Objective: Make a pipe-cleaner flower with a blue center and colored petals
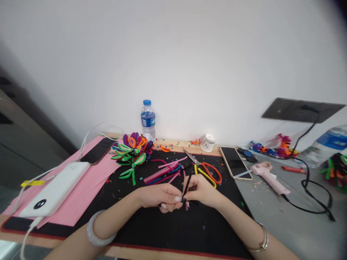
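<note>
Over the black mat (162,231), my left hand (166,196) and my right hand (199,189) meet fingertip to fingertip. Both are closed on a black pipe cleaner (187,187), whose free end sticks up between them. A short pink end pokes out below the fingers; whether it joins the black piece I cannot tell. Just behind the hands lies a loose bundle of pink, blue and dark red pipe cleaners (162,173). Scissors (207,169) with orange and yellow handles rest beyond my right hand, blades apart.
A pipe-cleaner flower bunch (134,148) and a water bottle (148,121) stand at the back. Left are pink paper (78,202), a white power bank (58,187) and a dark phone (99,150). Right are a paper cup (207,142), another phone (235,162) and a corded pink glue gun (271,178).
</note>
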Demonstrator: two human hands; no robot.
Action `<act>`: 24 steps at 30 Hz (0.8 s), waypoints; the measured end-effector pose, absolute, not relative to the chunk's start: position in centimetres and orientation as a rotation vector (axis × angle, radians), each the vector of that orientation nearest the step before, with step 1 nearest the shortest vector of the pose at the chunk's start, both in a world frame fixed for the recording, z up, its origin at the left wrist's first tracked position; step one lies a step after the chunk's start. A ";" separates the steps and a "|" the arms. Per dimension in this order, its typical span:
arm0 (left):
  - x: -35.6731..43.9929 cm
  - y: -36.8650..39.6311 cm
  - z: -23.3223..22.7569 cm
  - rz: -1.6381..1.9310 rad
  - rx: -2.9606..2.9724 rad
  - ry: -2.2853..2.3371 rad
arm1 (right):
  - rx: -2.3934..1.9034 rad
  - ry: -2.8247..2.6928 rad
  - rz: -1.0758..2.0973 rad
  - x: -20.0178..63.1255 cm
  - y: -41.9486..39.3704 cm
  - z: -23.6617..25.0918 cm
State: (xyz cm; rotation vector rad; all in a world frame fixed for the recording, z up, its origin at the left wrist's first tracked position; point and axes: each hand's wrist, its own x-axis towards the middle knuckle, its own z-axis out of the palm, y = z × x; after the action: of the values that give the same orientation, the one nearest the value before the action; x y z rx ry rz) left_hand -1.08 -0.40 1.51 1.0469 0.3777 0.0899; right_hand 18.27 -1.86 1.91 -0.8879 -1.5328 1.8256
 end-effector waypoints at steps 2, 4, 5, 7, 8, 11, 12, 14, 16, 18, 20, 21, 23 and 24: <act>-1.1 -0.4 1.5 0.092 1.054 0.383 | -0.899 -1.539 1.804 18.2 -1.9 2.0; -1.1 -0.4 1.5 0.093 1.059 0.387 | -0.894 -1.548 1.782 18.2 -2.0 2.1; -1.1 -0.4 1.5 0.094 1.059 0.388 | -0.891 -1.553 1.773 18.2 -2.0 2.2; -1.1 -0.5 1.5 0.098 1.057 0.385 | -0.897 -1.562 1.762 18.2 -2.0 2.2; -1.0 -0.5 1.5 0.101 1.057 0.383 | -0.903 -1.562 1.766 18.2 -2.0 2.1; -1.0 -0.4 1.4 0.116 1.054 0.380 | -0.928 -1.541 1.782 18.3 -2.0 1.9; -1.0 -0.4 1.3 0.123 1.052 0.382 | -0.935 -1.531 1.777 18.3 -2.0 1.9; -1.0 -0.3 1.3 0.138 1.047 0.385 | -0.932 -1.516 1.759 18.3 -2.1 1.9; -1.0 -0.2 1.3 0.157 1.043 0.392 | -0.914 -1.509 1.760 18.3 -2.1 2.1; -1.0 -0.1 1.4 0.175 1.036 0.409 | -0.900 -1.498 1.788 18.3 -2.2 2.5; -1.1 -0.1 1.4 0.186 1.030 0.428 | -0.899 -1.484 1.817 18.3 -2.2 2.8; -1.1 -0.1 1.4 0.185 1.030 0.434 | -0.898 -1.477 1.829 18.2 -2.2 2.8; -1.1 -0.1 1.4 0.175 1.039 0.435 | -0.891 -1.460 1.856 18.2 -2.2 2.8; -1.1 -0.1 1.4 0.167 1.045 0.429 | -0.887 -1.449 1.872 18.2 -2.2 2.7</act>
State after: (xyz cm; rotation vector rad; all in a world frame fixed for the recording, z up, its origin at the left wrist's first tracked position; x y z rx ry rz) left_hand -1.10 -0.11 1.41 1.0453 0.4288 0.1666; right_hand 18.24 -2.24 2.70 -0.8873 -1.4493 1.8722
